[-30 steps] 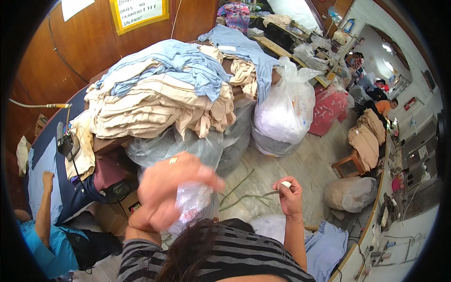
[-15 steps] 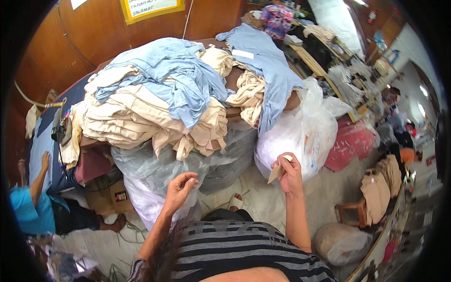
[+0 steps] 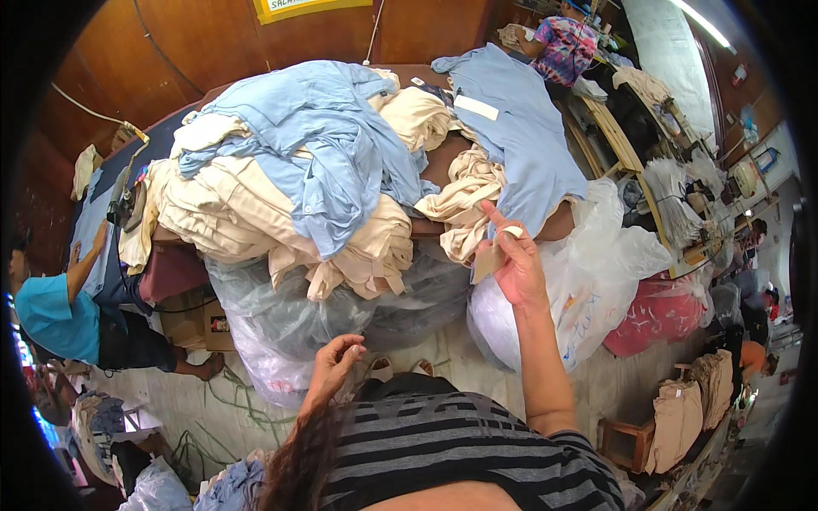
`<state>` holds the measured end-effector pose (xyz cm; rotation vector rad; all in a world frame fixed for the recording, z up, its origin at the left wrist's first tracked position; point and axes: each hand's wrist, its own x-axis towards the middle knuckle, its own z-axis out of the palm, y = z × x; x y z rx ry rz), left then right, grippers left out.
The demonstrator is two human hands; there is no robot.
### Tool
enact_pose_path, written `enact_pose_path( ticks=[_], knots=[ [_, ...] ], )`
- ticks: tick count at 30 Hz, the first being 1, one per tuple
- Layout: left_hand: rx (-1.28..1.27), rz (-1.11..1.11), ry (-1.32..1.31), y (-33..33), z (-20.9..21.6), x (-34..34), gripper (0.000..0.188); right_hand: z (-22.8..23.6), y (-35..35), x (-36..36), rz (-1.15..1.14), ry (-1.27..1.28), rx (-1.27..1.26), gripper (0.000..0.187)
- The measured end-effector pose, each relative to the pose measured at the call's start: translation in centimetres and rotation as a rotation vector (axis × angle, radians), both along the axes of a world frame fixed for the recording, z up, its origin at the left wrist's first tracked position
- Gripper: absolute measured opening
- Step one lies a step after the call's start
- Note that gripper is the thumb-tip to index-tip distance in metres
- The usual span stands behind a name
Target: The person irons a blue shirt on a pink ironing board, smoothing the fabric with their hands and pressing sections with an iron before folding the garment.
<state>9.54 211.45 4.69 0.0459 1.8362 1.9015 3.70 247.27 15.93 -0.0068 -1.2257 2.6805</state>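
Observation:
My right hand (image 3: 521, 268) is raised over the front edge of the table, forefinger stretched toward the hanging hem of a light blue shirt (image 3: 520, 119). Between its thumb and fingers is a small tan card (image 3: 487, 262); something whitish shows at the fingers. Lower down, in front of my body, my left hand (image 3: 336, 362) hangs loosely curled, with nothing visible in it. The shirt lies spread on the table with a white label (image 3: 475, 107) on it. Crumpled cream cloth (image 3: 464, 192) lies beside it. To the left is a big heap of cream garments (image 3: 221, 209) under blue shirts (image 3: 298, 128).
Below the table sit filled clear plastic bags (image 3: 571, 298) and a red bag (image 3: 652, 319). A person in a turquoise shirt (image 3: 60, 315) works at the left; another in a multicoloured top (image 3: 567, 47) is at the far right. Tan garments (image 3: 677, 426) hang over a wooden stool.
My right hand has moved up and forward to the blue shirt's hem, still holding the card. My left hand is slightly lower. The view has shifted.

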Motion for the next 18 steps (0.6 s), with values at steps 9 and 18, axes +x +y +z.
enact_pose_path(
  ticks=[9, 18],
  knots=[
    [-0.222, 0.129, 0.043, -4.1, -3.7, -0.7, 0.025, -4.5, 0.9, -4.0, -0.017, -0.098, -0.005, 0.013],
    [-0.368, 0.318, 0.184, -1.1, -3.6, 3.7, 0.028, -5.9, 5.3, -5.3, 0.106, -0.166, 0.076, 0.037]
  ],
)
